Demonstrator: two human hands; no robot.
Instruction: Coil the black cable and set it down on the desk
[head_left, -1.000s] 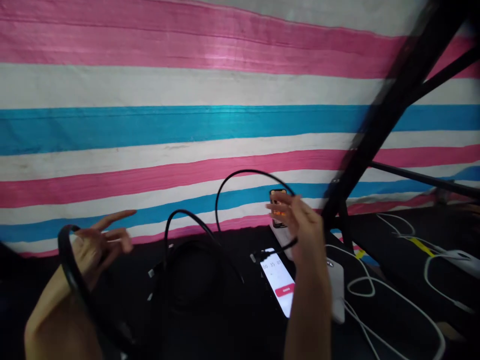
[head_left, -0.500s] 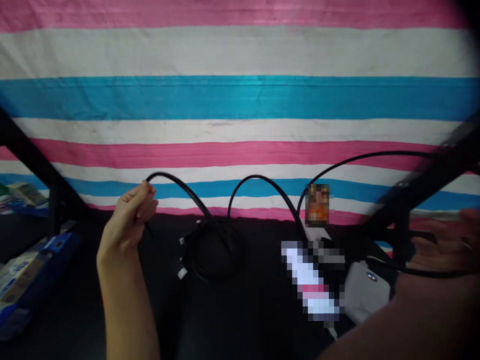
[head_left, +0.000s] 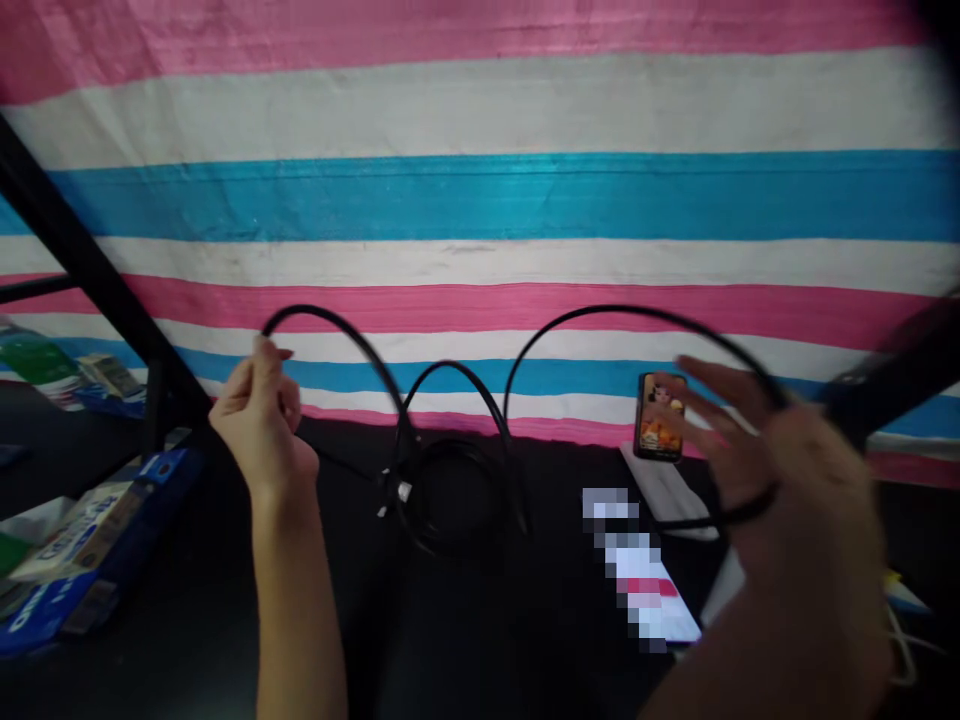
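Left hand (head_left: 266, 425): fingers curled nearly closed, thumb and fingertips pinching a black cable (head_left: 304, 309). Right hand (head_left: 802, 470): half open, fingers spread; the cable arcs to it and a length shows below (blurred, so cannot tell how firmly it is held, if at all). Cable spans the space between the hands, in raised loops above a loose coil (head_left: 424, 545) on the dark table (head_left: 465, 640). Judgement: the wide, lifted hold keeps these loops separate and off the coil; the left pinch controls its bend.

White connector (head_left: 404, 491) lies at the coil's left edge. To the right, a phone with a bright screen (head_left: 675, 610) lies flat, with a lit device (head_left: 660, 440) farther back. Both are near the right hand and could snag a low length. Striped sheet (head_left: 480, 200) closes off the far side; dark frame bars (head_left: 90, 270) limit sideways reach. Blue packet (head_left: 45, 610) at left, well apart.
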